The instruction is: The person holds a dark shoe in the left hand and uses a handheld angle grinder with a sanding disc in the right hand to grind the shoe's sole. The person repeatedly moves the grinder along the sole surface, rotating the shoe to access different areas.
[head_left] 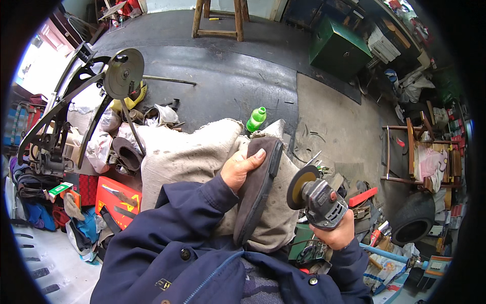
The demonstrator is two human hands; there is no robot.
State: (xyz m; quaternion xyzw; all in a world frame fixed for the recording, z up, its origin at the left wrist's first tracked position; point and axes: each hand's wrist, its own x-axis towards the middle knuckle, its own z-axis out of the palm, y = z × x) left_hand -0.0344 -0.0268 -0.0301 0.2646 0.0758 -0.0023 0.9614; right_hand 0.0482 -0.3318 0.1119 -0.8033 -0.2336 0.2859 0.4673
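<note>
My left hand [237,171] grips a dark brown shoe [251,188] with a black sole, its thumb lying across the shoe's upper part. The shoe is tilted on its side above my lap, its sole edge facing right. In my right hand [338,232] is an angle grinder [324,202], held by its body. A round disc [302,186] on the grinder stands upright a short gap to the right of the shoe, not touching it. A stained beige cloth [190,152] covers my lap beneath the shoe. The fingers behind the shoe are hidden.
A black sewing machine with a handwheel [124,73] stands at left. Beyond the cloth is a green bottle [256,119]. A wooden stool [217,20] stands far ahead, a green box [340,49] far right. Scattered tools and a tyre [412,223] lie at right.
</note>
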